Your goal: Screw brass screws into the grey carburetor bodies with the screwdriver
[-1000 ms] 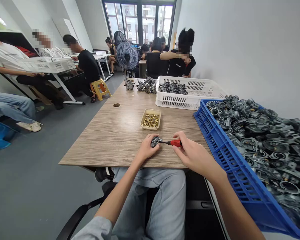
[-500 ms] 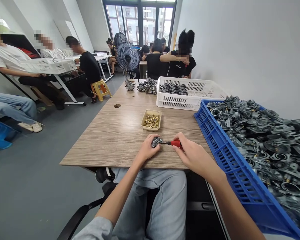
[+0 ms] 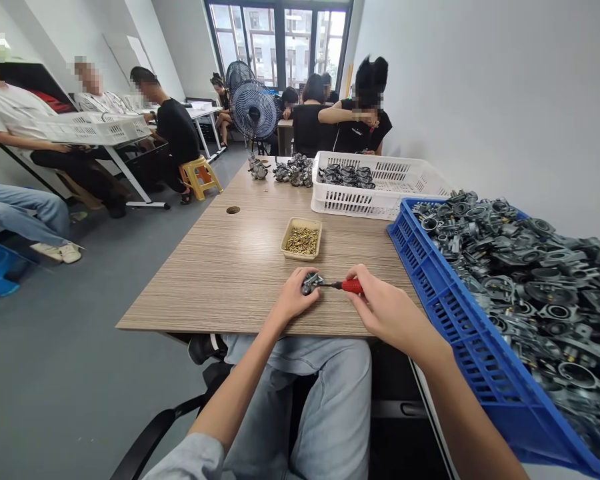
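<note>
My left hand (image 3: 297, 293) is closed around a small grey metal carburetor body (image 3: 311, 283), pressing it against the wooden table (image 3: 205, 280). In my right hand (image 3: 380, 300) is a screwdriver (image 3: 351, 286) with a red handle, its dark shaft lying level and pointing left. The tip meets the right side of the carburetor body; the exact contact spot is too small to make out. Just beyond my hands stands a cream tray (image 3: 285, 255) holding many small brass pieces (image 3: 303, 241).
To the right a blue crate (image 3: 445, 300) is heaped with grey metal castings (image 3: 540, 280). Behind it sits a white crate (image 3: 360, 204) with dark parts. Metal assemblies (image 3: 295, 171) lie at the table's far end. A co-worker (image 3: 363, 120) sits opposite; a fan (image 3: 255, 113) stands beyond.
Both hands keep nearly the same pose, with the screwdriver still against the carburetor body. The whole view has shifted very slightly.
</note>
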